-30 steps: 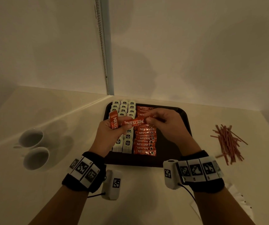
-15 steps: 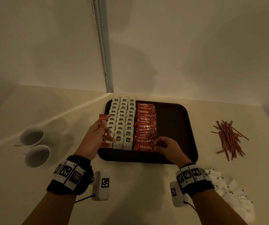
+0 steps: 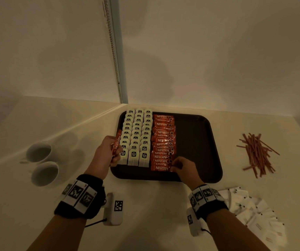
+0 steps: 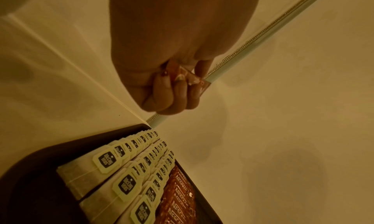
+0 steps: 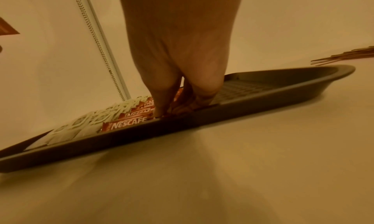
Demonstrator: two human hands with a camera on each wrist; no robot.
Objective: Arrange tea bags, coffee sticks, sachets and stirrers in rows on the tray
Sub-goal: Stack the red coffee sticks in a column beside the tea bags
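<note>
Little change from half a second ago — right hand (image 3: 183, 167) stays at tray's (image 3: 210, 151) 6 o'clock edge, grip pinching nearest coffee stick (image 3: 161, 168) of the row. Left hand (image 3: 105, 154) still at 9 o'clock, grip clamped on spare sticks (image 3: 115, 144).

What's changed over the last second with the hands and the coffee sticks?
The right hand took one coffee stick from the left, came down to the near end of the coffee stick row and now pinches the nearest stick at its right end on the tray. The left hand drew back to the tray's left edge, still gripping spare sticks. Tea bags, stirrers, sachets and cups stayed put.
</note>
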